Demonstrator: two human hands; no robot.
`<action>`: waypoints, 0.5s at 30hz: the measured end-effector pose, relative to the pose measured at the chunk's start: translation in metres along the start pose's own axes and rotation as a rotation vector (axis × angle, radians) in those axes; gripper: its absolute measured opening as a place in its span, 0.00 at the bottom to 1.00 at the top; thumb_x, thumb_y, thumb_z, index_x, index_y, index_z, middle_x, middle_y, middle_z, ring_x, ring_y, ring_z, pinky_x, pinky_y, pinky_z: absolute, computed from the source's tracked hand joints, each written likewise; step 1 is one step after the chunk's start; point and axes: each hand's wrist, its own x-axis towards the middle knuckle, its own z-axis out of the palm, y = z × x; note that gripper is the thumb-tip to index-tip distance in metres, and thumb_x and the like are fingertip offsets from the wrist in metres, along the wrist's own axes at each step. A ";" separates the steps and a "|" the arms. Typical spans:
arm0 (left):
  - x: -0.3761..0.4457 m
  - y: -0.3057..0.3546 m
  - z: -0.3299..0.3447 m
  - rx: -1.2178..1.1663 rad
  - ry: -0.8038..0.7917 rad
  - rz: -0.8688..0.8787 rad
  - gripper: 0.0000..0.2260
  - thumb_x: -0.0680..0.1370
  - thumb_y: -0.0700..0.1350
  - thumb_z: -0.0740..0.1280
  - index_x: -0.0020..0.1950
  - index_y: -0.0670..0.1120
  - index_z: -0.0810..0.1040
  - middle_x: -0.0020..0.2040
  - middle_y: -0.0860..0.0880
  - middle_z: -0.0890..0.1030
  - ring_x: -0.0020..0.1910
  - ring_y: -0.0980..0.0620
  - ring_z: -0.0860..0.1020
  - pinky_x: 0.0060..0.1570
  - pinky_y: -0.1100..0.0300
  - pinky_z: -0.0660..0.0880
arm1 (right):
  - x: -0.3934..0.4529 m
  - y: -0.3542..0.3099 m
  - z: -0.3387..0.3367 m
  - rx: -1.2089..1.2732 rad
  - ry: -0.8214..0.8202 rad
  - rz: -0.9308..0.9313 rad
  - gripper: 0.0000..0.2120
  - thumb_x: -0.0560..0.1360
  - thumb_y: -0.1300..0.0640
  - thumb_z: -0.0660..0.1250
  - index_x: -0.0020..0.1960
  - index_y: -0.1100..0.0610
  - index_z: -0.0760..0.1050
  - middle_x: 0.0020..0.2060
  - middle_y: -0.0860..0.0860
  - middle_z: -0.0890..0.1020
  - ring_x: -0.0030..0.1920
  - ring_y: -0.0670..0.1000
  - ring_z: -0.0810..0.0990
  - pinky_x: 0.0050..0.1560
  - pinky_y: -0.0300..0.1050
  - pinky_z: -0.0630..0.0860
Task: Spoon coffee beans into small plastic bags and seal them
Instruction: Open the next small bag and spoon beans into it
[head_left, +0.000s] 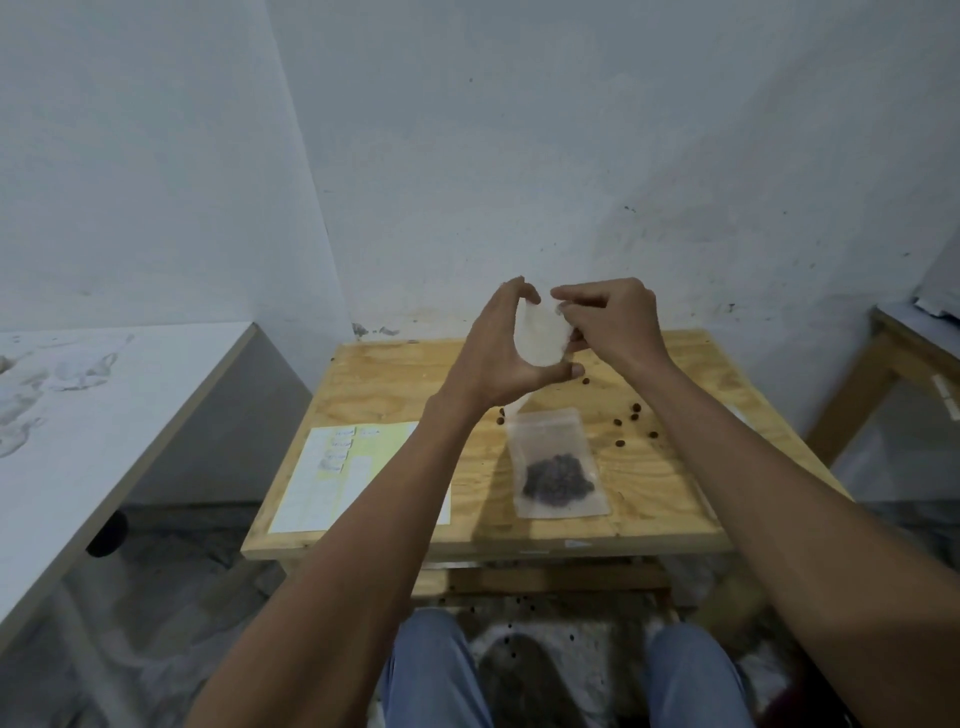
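Observation:
Both hands are raised above the far part of the small plywood table (649, 499). Between them is an empty small clear plastic bag (540, 335). My left hand (496, 348) cups it from the left, thumb under its bottom edge. My right hand (608, 322) pinches its upper right edge. A second small bag (558, 462) lies flat on the table below, with a dark heap of coffee beans in its lower half. Loose coffee beans (635, 413) are scattered on the wood to the right of it. No spoon is visible.
A sheet of yellow and white labels (332, 478) lies on the table's left side. A white table (104, 415) stands to the left, another wooden table (904, 353) at the far right. Beans litter the floor near my knees (431, 670).

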 end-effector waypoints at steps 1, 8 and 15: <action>-0.001 -0.001 0.002 0.005 0.018 0.004 0.35 0.64 0.56 0.83 0.63 0.47 0.69 0.60 0.51 0.75 0.54 0.55 0.72 0.45 0.65 0.68 | -0.001 -0.002 0.001 0.033 -0.031 0.010 0.11 0.75 0.65 0.71 0.56 0.58 0.86 0.47 0.52 0.87 0.35 0.50 0.87 0.38 0.46 0.85; -0.005 -0.011 0.001 -0.096 0.124 -0.086 0.51 0.61 0.61 0.83 0.77 0.49 0.62 0.63 0.51 0.74 0.62 0.56 0.74 0.57 0.70 0.69 | 0.002 0.000 0.005 0.191 -0.150 0.108 0.11 0.76 0.64 0.68 0.51 0.55 0.87 0.42 0.53 0.87 0.39 0.54 0.86 0.41 0.47 0.84; -0.009 -0.043 -0.009 -0.045 0.189 -0.200 0.48 0.58 0.69 0.78 0.72 0.47 0.71 0.62 0.52 0.72 0.58 0.54 0.75 0.57 0.55 0.76 | 0.014 0.031 0.017 0.131 -0.046 0.200 0.09 0.76 0.64 0.68 0.55 0.60 0.84 0.42 0.57 0.86 0.39 0.50 0.85 0.39 0.44 0.84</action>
